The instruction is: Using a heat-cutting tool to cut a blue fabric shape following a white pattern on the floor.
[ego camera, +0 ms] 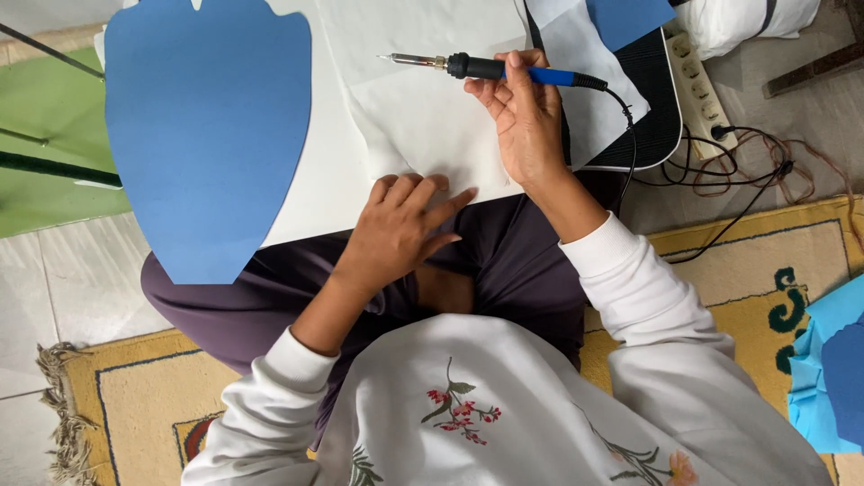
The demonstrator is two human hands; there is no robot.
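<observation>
My right hand (526, 121) grips a soldering iron (477, 67) with a black and blue handle; its metal tip points left, above a sheet of white paper (423, 117). My left hand (400, 225) rests with fingers spread on the near edge of the white board (328, 180) lying across my lap. A large blue sheet cut to a leaf-like shape (202, 126) covers the board's left part, apart from both hands.
A black cord (630, 135) runs from the iron to a white power strip (697, 76) on the floor at the upper right, with tangled cables (747, 166). A yellow patterned rug (765, 261) lies under me. Light blue pieces (832, 369) sit at the right edge.
</observation>
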